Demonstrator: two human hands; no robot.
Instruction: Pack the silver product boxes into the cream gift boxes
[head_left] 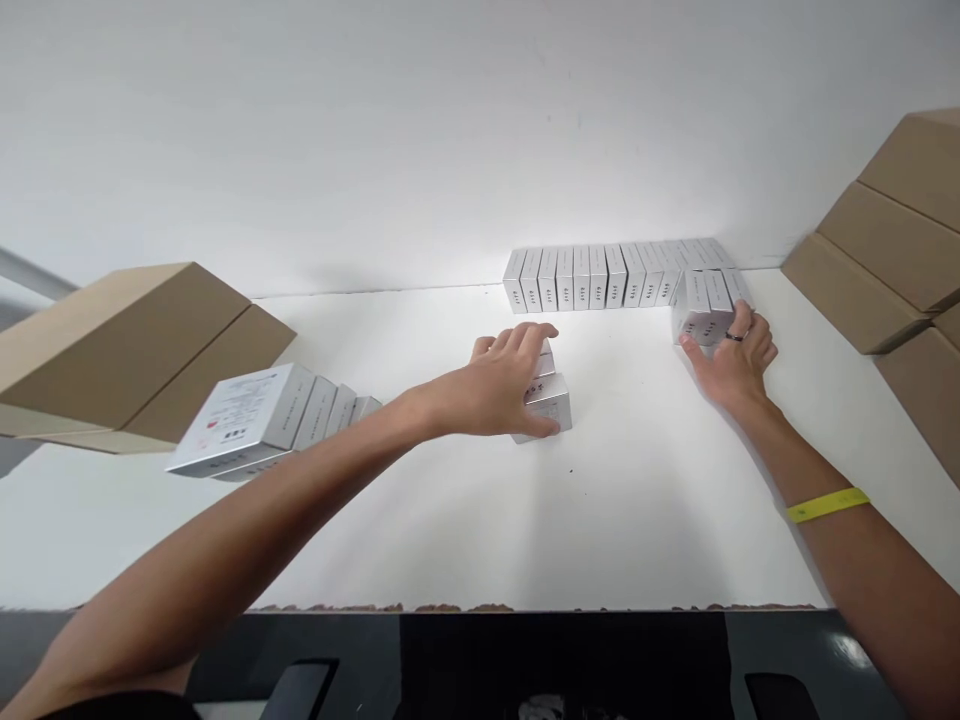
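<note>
Beyond our forearms (247, 530), our open left hand (510, 385) covers at least two white boxes (556, 402); our half-curled right hand (733, 365) grips three white cartons (697, 300).

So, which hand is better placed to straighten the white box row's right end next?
Probably right: the right hand touches white boxes near that end; the left hand touches other boxes, farther left.

L hand (510, 385) arched palm-down — R hand (733, 362) curled w/ thumb (693, 350) spread.
</note>
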